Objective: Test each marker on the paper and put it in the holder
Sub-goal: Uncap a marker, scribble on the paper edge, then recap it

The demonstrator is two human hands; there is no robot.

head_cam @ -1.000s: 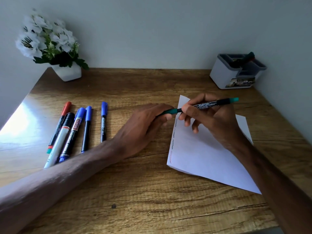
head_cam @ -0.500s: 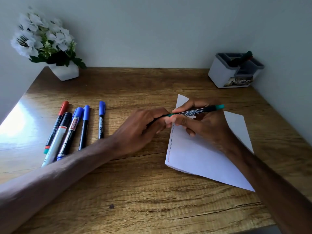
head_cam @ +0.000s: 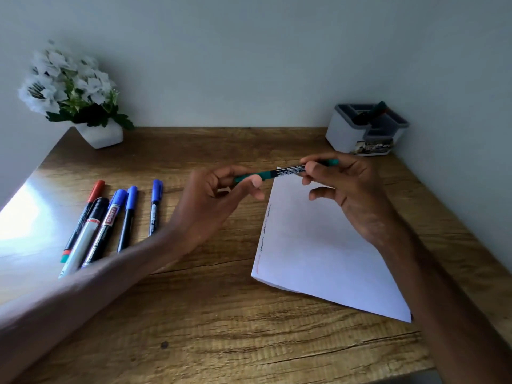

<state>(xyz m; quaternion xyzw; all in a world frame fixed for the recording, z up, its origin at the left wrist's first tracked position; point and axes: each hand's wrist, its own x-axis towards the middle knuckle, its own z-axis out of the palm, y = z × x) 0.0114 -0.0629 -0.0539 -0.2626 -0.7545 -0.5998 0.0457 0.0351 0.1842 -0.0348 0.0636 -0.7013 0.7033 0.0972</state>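
**A:** Where was the marker being tested?

**B:** The slim black marker with green ends (head_cam: 285,171) was off the table, held nearly level above the far corner of the white sheet of paper (head_cam: 318,245). The left hand (head_cam: 219,195) pinched its green cap end between thumb and fingertips. The right hand (head_cam: 346,189) pinched the barrel near the other green tip.

**A:** Was the cap seated or pulled loose?

**B:** I could not tell. The left fingers hid part of it, and the joint was blurred.

**A:** Anything on the paper?

**B:** Short scribbles (head_cam: 264,225) ran down its left edge. They were too faint to name their colours, apart from a reddish one by the near corner. The right forearm cut across the sheet's near right corner.

**A:** And the holder?

**B:** The white and grey plastic holder (head_cam: 343,131) stood at the far right of the brown wooden table (head_cam: 210,314), against the wall. Something dark leaned inside it, likely a marker, but I could not tell how many or which compartment.

**A:** The others?

**B:** A row of five markers (head_cam: 110,220) lay on the left, with red, black and blue caps. The left forearm covered some of their near ends. A white pot of white flowers (head_cam: 102,134) sat in the far left corner, its blooms blurred.
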